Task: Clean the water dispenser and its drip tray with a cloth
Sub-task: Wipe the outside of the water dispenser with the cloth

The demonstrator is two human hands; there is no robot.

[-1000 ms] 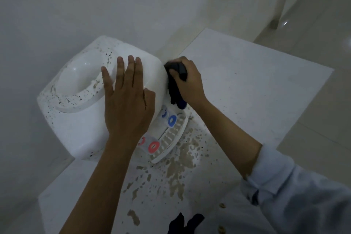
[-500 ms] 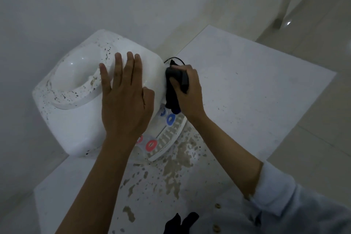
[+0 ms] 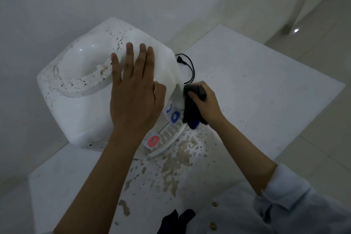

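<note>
**Cloth at the dispenser's right front corner**

The left hand (image 3: 133,104) lies flat, fingers spread, on top of the water dispenser (image 3: 79,112). The right hand (image 3: 206,104) grips a dark cloth (image 3: 191,114) against the dispenser's side, just beside the left thumb. The drip tray (image 3: 169,138) sits below both hands, nearer the right. No writing is readable.

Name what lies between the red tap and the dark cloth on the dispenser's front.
In the head view, the blue tap lies between the red tap and the dark cloth, above the drip tray.
</note>
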